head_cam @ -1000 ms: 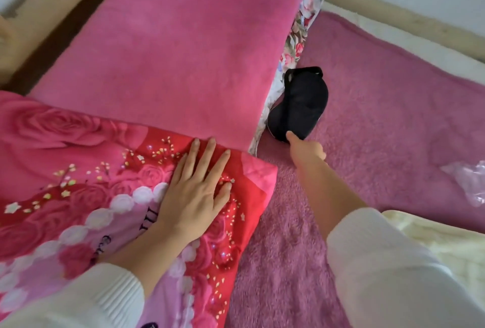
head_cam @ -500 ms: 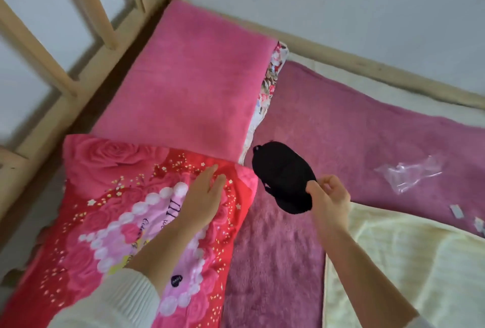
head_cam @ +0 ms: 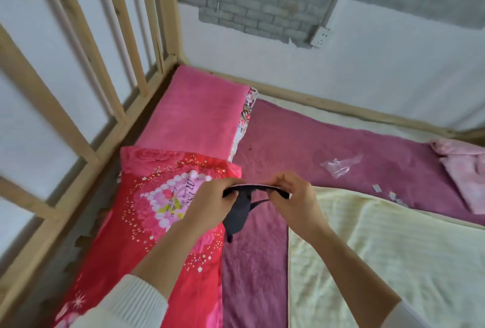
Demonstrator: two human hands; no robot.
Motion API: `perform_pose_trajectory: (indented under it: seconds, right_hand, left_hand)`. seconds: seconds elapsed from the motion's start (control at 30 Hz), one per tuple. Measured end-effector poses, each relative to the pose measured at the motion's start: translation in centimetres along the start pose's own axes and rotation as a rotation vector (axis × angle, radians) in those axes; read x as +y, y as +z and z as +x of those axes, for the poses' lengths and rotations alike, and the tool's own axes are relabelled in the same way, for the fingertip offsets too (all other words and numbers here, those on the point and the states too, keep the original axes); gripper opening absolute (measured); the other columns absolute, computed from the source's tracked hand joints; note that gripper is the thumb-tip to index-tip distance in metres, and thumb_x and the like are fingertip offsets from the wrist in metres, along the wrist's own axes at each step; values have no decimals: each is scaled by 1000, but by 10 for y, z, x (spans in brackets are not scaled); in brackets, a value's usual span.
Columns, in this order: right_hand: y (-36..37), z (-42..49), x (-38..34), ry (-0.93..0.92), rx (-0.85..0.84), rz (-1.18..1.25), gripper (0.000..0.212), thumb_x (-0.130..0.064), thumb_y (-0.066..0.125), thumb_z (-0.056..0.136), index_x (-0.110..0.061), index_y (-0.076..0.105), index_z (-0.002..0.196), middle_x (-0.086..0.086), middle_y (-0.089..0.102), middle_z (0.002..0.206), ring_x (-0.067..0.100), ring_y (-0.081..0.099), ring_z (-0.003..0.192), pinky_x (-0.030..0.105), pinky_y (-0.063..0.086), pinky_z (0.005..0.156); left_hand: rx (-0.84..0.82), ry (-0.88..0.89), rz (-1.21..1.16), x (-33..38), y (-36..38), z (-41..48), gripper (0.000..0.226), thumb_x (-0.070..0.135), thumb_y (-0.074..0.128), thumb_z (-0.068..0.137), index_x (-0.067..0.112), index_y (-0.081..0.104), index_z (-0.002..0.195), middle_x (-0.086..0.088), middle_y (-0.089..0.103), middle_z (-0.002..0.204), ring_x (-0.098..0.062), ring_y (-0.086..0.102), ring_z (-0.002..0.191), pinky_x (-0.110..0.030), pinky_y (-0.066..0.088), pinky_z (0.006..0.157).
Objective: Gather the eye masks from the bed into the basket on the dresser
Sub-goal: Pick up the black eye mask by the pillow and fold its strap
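Observation:
A black eye mask [head_cam: 240,213] hangs in the air above the bed, held by both hands at its top edge. My left hand [head_cam: 210,203] pinches its left end and my right hand [head_cam: 296,200] pinches its right end. The mask's body and strap droop down between them. Under the hands lie a red rose-printed pillow [head_cam: 147,222] and a purple blanket [head_cam: 301,149]. No basket or dresser is in view.
A pink pillow [head_cam: 194,112] lies at the bed's head by the wooden rail [head_cam: 78,128]. A clear plastic wrapper [head_cam: 338,166] and small paper scraps [head_cam: 378,188] lie on the purple blanket. A cream blanket [head_cam: 380,257] covers the near right, pink cloth [head_cam: 464,170] the far right.
My right hand lifted the eye mask off the bed beside the pink pillow. My left hand left the red pillow and took the mask's other end. The view pulled back and up.

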State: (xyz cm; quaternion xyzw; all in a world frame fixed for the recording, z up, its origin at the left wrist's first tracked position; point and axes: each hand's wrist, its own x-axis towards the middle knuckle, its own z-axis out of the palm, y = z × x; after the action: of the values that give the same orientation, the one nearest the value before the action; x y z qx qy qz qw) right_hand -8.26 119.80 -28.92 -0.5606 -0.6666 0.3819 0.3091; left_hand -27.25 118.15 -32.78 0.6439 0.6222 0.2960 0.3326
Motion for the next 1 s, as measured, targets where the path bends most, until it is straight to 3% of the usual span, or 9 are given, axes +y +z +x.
perform_pose_trajectory:
  seconds: [0.13,0.23,0.4,0.5,0.57,0.7,0.8,0.9,1.0]
  right_hand:
    - [-6,-32,-20,-87,94,-96,36,-2,60,72,-37,63,75,-19,66,69,-2,57,60,10,39,53]
    - [-11,-57,-27,-163,88,-132,38,5,54,70,-25,70,87,-7,71,89,4,63,77,17,46,65]
    - [-22,-108,-30,-404,-22,-204,52,11,46,64,-15,75,98,0,71,111,14,63,101,0,39,80]
    - [-27,-142,-24,-437,-51,-170,58,12,44,65,-12,70,110,-4,63,118,9,59,104,17,48,90]
    - [-33,-164,-18,-299,-19,-11,56,14,43,67,-11,67,111,-1,70,105,13,68,89,30,57,78]
    - [-51,-209,-4,-38,-208,403,39,17,41,72,-1,68,93,6,74,66,18,67,52,24,55,53]
    - [-74,-243,8,-6,-369,316,35,11,57,74,-17,75,63,-3,65,47,8,50,39,15,42,44]
    - [-93,-271,19,86,-599,278,28,-10,73,73,-9,61,48,2,48,36,10,42,34,16,38,43]
    - [-103,-297,16,325,-762,905,20,-16,69,72,-10,62,54,2,46,42,16,49,42,26,52,59]
  left_hand:
    - [50,-57,-296,33,-14,-42,41,5,48,90,32,69,112,15,70,93,13,60,73,-7,47,67]
    - [21,-164,-585,56,-23,-75,49,1,44,89,39,71,104,11,71,106,-4,67,97,-32,59,78]
    - [-56,-297,-998,81,-31,-130,39,14,53,74,16,73,107,-10,73,110,-24,70,100,-33,59,74]
    - [101,-290,-805,96,-19,-169,23,14,64,79,23,76,96,-4,72,103,-19,70,94,-27,58,67]
    - [252,-327,-729,105,-5,-195,25,5,68,75,26,73,88,5,69,98,-14,67,90,-24,53,56]
    - [282,-396,-653,118,22,-252,41,1,69,66,26,65,99,9,66,85,-13,60,80,-29,43,66]
    - [299,-429,-522,129,48,-301,13,5,68,67,9,57,60,15,42,48,-7,40,52,-22,30,54]
    - [463,-494,-479,134,68,-343,43,4,67,73,23,48,40,13,35,46,-12,32,53,-29,23,55]
    - [568,-520,-431,136,76,-380,36,3,68,73,14,49,44,12,35,48,-13,32,53,-28,23,54]
